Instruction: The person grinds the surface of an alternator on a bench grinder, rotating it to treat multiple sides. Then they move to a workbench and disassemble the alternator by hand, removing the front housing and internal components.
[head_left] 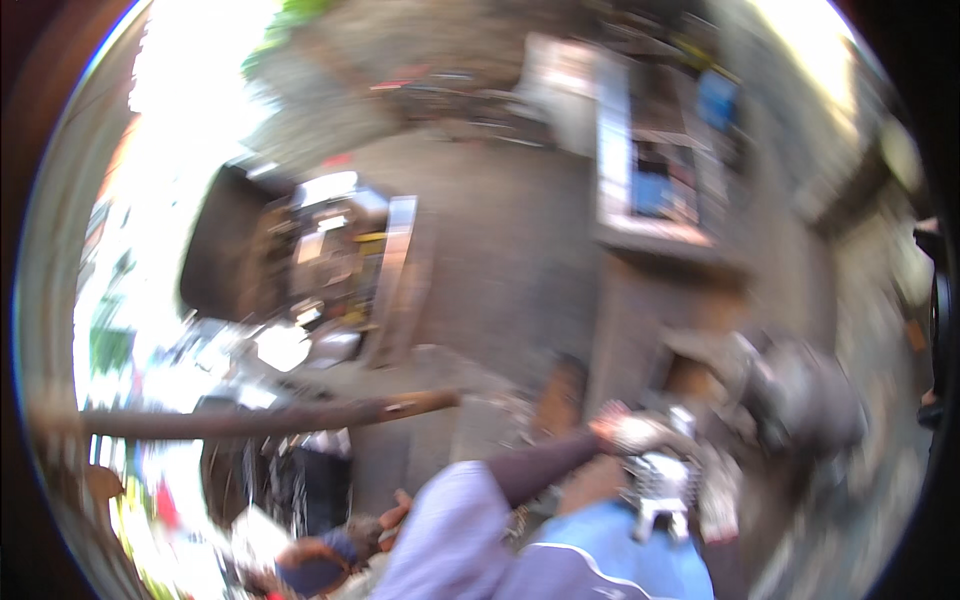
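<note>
While both hands (645,434) (718,503) are clasping a silver part (660,482), floor (505,260) is stretching from tray edge (397,240) to box rim (613,150).

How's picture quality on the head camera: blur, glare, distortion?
Head view: blur smears the left hand, right hand and silver finned part; head view: white glare washes out the upper left; head view: fisheye bends edges near the rim.

Silver metal pt. (662,480) v. blurry
</note>
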